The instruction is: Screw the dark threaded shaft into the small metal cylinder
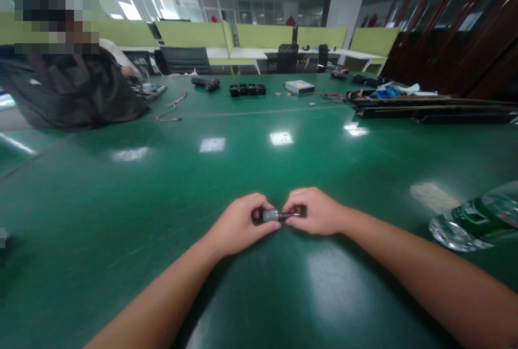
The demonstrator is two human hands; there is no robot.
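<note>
A small dark cylindrical tool (270,215) with a grey metallic middle lies level between my hands, low over the green table (226,171). My left hand (246,224) has its thumb and fingers wrapped round the thick left part. At the thin right end, my right hand (311,211) pinches the dark shaft between thumb and fingers. The fingertips of both hands almost meet at the middle of the tool. Parts of both its ends are hidden by the fingers.
A clear bottle with a green label (477,217) lies at the right. Further back are black fans (247,89), a white-grey box (299,87), a dark drill-like tool (205,83), cables and black rails (433,107). A black bag (76,87) and a person are at the left.
</note>
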